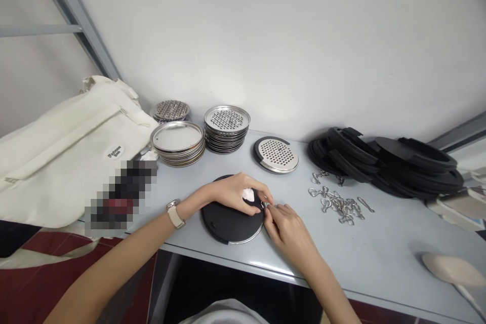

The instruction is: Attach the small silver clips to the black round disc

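Observation:
A round black disc point(228, 223) with a silver metal rim at its lower right lies flat on the table below my hands. My left hand point(236, 191) rests over the disc, its thumb and fingers curled round the right edge. A crumpled white wad point(248, 194) shows between that thumb and forefinger. At the same edge, my right hand point(286, 223) is closed in a pinch on a small metal clip point(262, 204), mostly hidden by the fingertips. Whether the clip goes through the disc I cannot tell.
Behind stand stacks of metal lids point(177, 137) and grater plates point(227, 120), plus a grater disc point(279, 154) in a black holder. Loose metal clips point(339, 205) lie right, before piled black rings point(341, 157). A cream bag point(76, 147) lies left, a white mouse-shaped object point(451, 269) far right.

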Action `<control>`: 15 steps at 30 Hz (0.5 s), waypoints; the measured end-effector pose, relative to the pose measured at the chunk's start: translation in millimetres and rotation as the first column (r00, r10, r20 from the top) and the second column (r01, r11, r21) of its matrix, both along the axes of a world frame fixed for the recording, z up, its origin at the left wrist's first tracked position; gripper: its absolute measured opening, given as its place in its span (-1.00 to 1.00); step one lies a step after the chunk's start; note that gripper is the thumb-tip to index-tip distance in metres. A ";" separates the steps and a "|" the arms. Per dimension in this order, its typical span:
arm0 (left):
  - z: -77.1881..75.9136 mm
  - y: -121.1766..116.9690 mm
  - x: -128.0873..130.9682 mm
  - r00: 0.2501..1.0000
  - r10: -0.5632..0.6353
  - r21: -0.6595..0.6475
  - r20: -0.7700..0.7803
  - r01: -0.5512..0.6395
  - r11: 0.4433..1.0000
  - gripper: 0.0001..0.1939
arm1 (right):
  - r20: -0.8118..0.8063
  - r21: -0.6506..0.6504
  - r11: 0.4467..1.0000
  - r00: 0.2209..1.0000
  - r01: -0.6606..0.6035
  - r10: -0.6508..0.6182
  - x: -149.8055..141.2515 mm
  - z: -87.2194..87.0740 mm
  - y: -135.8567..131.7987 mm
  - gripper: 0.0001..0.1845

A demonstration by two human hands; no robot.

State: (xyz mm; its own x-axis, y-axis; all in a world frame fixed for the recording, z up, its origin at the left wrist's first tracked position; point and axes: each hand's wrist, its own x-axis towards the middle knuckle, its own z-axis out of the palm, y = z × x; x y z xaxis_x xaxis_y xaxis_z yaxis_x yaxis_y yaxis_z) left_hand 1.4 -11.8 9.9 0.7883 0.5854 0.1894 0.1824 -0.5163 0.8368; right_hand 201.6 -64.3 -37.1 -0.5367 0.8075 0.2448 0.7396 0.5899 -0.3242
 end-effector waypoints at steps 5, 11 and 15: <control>-0.6 -0.2 -0.4 1.000 -0.005 0.012 0.007 0.005 1.000 -0.61 | -0.004 0.007 1.000 1.000 0.001 -0.001 -0.3 -0.5 0.0 -0.69; -3.4 0.2 -1.3 1.000 -0.004 0.020 0.005 0.004 1.000 -0.61 | -0.007 -0.016 1.000 1.000 0.002 -0.002 -0.1 0.6 -0.3 -0.70; -4.4 0.9 -1.0 1.000 0.011 0.028 -0.025 -0.010 1.000 -0.58 | -0.003 -0.009 1.000 1.000 -0.002 0.002 -0.1 1.3 -0.3 -0.68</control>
State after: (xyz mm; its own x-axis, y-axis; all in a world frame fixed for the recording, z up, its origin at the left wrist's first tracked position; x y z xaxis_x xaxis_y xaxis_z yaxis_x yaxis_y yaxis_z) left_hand 0.3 -10.9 5.6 0.7869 0.5884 0.1861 0.2084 -0.5372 0.8173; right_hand 201.5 -64.6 -35.7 -0.5373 0.8086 0.2395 0.7374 0.5883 -0.3318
